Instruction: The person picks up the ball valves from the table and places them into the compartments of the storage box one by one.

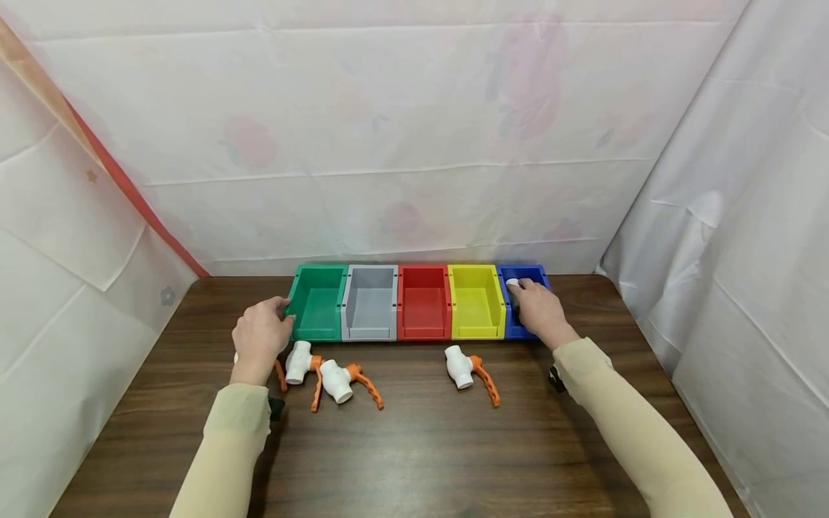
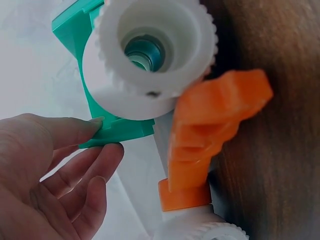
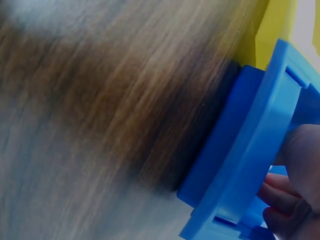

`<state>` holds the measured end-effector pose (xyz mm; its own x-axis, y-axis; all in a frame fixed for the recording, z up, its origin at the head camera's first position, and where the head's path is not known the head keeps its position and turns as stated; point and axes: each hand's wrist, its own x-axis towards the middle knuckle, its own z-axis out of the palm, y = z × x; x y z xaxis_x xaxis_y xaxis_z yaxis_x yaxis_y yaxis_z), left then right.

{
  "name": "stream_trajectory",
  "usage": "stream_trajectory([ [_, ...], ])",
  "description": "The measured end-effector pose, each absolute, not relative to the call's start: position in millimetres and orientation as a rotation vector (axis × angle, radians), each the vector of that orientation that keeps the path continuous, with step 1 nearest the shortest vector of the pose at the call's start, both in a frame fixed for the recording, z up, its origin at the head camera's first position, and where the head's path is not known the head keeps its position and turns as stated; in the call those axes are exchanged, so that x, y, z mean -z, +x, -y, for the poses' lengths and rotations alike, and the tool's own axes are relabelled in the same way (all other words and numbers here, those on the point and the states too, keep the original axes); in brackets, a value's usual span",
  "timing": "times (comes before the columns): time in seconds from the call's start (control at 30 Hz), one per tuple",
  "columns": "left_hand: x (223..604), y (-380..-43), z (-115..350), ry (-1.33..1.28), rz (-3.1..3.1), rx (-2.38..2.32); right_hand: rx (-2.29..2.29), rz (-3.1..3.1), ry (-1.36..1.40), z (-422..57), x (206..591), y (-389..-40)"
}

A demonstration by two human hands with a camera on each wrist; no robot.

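My left hand (image 1: 262,334) pinches the outer side edge of the green bin (image 1: 291,332) between thumb and fingers; the left wrist view shows the thumb (image 2: 75,131) on its rim. My right hand (image 1: 541,311) reaches into the blue bin (image 1: 521,333) at the other end of the row. At its fingertips shows the white end of a ball valve (image 1: 512,282), mostly hidden by the hand. In the right wrist view, curled fingers (image 3: 282,197) are inside the blue bin, and the valve cannot be seen. White ball valves with orange lever handles lie near the left hand, one partly covered by it.
Between the green and blue bins stand a grey bin (image 1: 369,334), a red bin (image 1: 424,334) and a yellow bin (image 1: 478,334). One ball valve (image 1: 459,367) lies before the yellow bin, another (image 1: 337,381) before the grey one. White cloth (image 1: 401,144) hangs behind the brown table (image 1: 414,460).
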<state>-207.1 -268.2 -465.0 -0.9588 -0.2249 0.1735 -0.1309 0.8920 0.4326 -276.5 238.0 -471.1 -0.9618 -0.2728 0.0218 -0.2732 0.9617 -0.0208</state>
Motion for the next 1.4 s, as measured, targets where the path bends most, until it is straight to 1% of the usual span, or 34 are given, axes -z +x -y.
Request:
stream_trajectory([
  [0.3,465.1,-208.9,267.3,0.243,2.829,0.617,-0.219,3.009,0.382,-240.3,455.2,-267.7],
  [0.73,470.4,-207.5,267.4,0.195,2.825,0.602,-0.354,2.869,0.457,-228.3,442.7,-235.4],
  [1.0,469.2,-208.9,268.3,0.199,2.823,0.592,-0.502,2.802,0.523,-210.3,446.4,-215.4],
  [1.4,468.4,-208.0,267.6,0.211,2.841,0.589,-0.627,2.789,0.669,-192.6,467.9,-188.2],
])
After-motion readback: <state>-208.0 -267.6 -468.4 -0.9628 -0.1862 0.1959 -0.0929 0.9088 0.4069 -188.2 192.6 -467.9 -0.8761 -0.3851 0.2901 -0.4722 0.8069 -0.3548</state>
